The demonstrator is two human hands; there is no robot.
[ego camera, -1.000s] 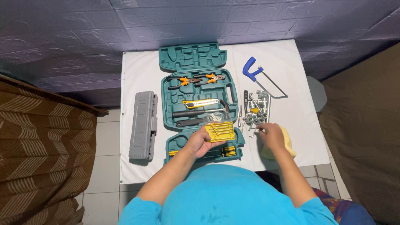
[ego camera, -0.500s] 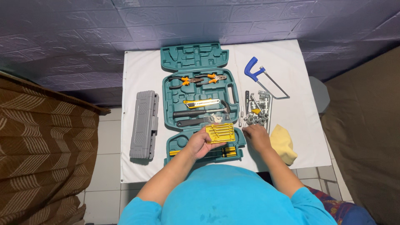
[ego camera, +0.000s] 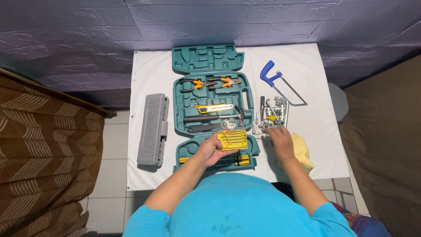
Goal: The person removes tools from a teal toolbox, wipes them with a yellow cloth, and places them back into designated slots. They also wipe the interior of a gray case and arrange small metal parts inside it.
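at the near edge of the white tabletop (ego camera: pixel 149 70), the right hand (ego camera: pixel 279 142) has come in from the yellow cloth (ego camera: pixel 301 151) to the loose metal sockets (ego camera: pixel 274 116), its grip unclear. the left hand (ego camera: pixel 212 150) stays clamped on the flat yellow bit holder (ego camera: pixel 233 139), over the open teal tool case (ego camera: pixel 215 109), its slim tools in rows.

White table (ego camera: pixel 302 57) carries teal toolcase (ego camera: pixel 213 105), grey case (ego camera: pixel 152 129), hacksaw (ego camera: pixel 280 81), sockets (ego camera: pixel 274 115).
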